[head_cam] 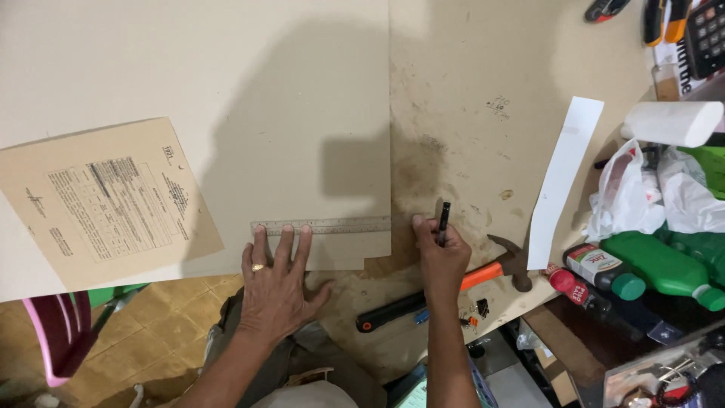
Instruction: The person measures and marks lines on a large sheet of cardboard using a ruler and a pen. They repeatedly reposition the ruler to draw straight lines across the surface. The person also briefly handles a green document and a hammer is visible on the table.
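A large pale cardboard sheet (pixel 226 98) covers the left of the worktable. A steel ruler (pixel 325 225) lies along its near edge. My left hand (pixel 278 283), a ring on one finger, presses flat on the sheet with its fingertips against the ruler. My right hand (pixel 440 261) holds a black pen (pixel 442 221) upright just past the ruler's right end, beside the sheet's corner. A tan printed form (pixel 106 200) rests on the sheet at the left.
A hammer with an orange and black handle (pixel 483 273) lies by my right wrist. A white paper strip (pixel 563 177), plastic bags (pixel 642 193), green bottles (pixel 657 264), a paper roll (pixel 672 122) and a calculator (pixel 706 34) crowd the right. A pink stool (pixel 57 332) stands below left.
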